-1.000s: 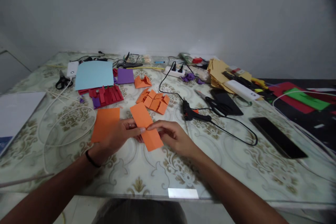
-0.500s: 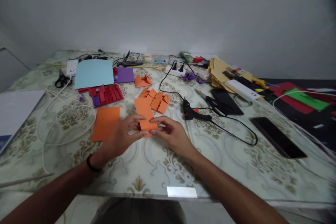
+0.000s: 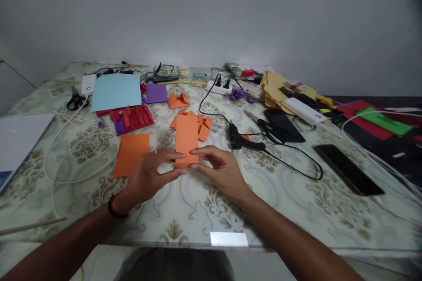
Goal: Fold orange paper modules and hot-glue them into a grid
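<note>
An orange paper strip (image 3: 187,134) stands nearly upright between my hands, over the middle of the table. My left hand (image 3: 154,169) pinches its lower left edge between thumb and fingers. At its lower right edge, my right hand (image 3: 219,167) grips it the same way. Behind the strip lie folded orange paper pieces (image 3: 205,127), partly hidden by it. A flat orange sheet (image 3: 132,153) rests on the table beside my left hand. Farther back is another folded orange piece (image 3: 178,100), next to a purple square (image 3: 156,93).
A black glue gun (image 3: 244,140) with its cord lies right of my hands, near scissors (image 3: 272,131) and a phone (image 3: 348,169). Red folded strips (image 3: 136,118) and a light blue sheet (image 3: 117,92) are at the back left. A white cable loops at left.
The orange strip has turned from a leftward tilt to straight and now shows as a longer, flat rectangle. Both hands still hold its lower end, with my left hand slightly shifted.
</note>
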Demonstrator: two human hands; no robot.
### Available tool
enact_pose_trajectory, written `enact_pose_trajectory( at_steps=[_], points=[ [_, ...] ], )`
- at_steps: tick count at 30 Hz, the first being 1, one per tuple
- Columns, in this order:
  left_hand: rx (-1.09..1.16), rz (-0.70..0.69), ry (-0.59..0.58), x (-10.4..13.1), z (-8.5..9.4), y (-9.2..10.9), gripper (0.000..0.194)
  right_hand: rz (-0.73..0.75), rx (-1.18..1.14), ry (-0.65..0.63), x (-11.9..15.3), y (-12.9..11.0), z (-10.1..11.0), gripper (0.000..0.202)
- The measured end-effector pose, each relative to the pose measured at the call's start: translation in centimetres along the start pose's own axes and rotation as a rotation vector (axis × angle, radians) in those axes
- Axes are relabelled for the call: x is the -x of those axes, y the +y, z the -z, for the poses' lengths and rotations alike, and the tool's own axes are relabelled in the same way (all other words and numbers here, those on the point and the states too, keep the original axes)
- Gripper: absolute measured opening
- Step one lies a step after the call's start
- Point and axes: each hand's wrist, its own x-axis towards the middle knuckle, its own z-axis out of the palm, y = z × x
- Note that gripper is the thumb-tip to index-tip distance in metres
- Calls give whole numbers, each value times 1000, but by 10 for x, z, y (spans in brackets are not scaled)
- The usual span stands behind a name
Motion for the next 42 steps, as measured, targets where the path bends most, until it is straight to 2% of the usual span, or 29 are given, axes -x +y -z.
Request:
enact_pose_trajectory(
  at_steps=[2,8,11,16,24,28,31,35,39,42],
  points=[
    [-1,4,7,0,0,1,29,19,34,15,1,-1,1,27],
    [-18,17,30,3,2,3,17,76,65,21,3,-7,1,21],
    [-14,-39,51,3,2,4,14,142,99,20,4,-9,1,23],
    [53,-92,51,1,1,9,9,261,122,21,4,-14,-2,8],
    [83,-68,-44,2,2,9,8,289,76,-21,2,-15,-2,9],
    [29,-65,18,2,-2,9,4,301,115,12,2,-13,-3,3],
    [26,-46,61,3,-4,8,1,286,111,30,2,-13,-5,2],
    [93,66,45,5,-5,8,5,224,59,42,3,-13,-8,7],
    [235,171,64,4,-6,9,9,125,-24,61,4,-14,-11,14],
    [243,235,68,3,-6,11,13,40,-85,70,4,-15,-13,18]
  ],
)
